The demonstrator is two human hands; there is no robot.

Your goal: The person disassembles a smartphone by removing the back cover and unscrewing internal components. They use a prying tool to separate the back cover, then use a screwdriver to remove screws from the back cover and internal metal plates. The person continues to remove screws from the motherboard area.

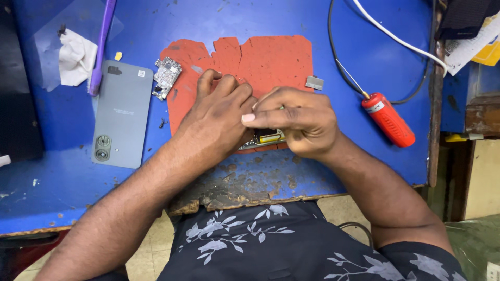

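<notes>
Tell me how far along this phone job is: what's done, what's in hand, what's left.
Done: the grey back cover lies off to the left, and a circuit board sits loose on the red mat. In hand: the left hand and right hand press together over the opened phone body, mostly hidden. Left: cover and board are still off the body; the red-handled tool lies unused to the right.

Person w/ both forearms bare to the elbows, no watch/rings/gloves visible on the hands (left, right), short trimmed nails, wearing a dark navy/black shirt w/ pale grey-white leaf + flower print across the front.
</notes>
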